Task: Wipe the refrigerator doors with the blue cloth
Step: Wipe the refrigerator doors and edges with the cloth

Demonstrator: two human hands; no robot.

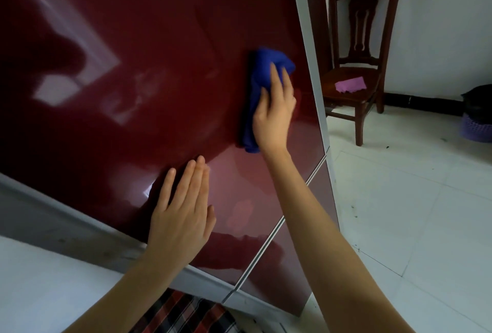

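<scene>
A glossy dark red refrigerator door (138, 66) fills most of the view, with a second, lower door (282, 266) below a silver seam. The blue cloth (262, 71) is bunched against the upper door near its right edge. My right hand (274, 114) lies flat over the cloth and presses it onto the door, fingers pointing up. My left hand (183, 212) rests flat and open on the door lower down, near the left edge, fingers together.
A dark wooden chair (356, 47) stands right of the refrigerator against a white wall, with a pink cloth (350, 84) on its seat. A purple basket (476, 127) with a dark bag sits at the far right. White floor tiles (412, 212) stretch to the right.
</scene>
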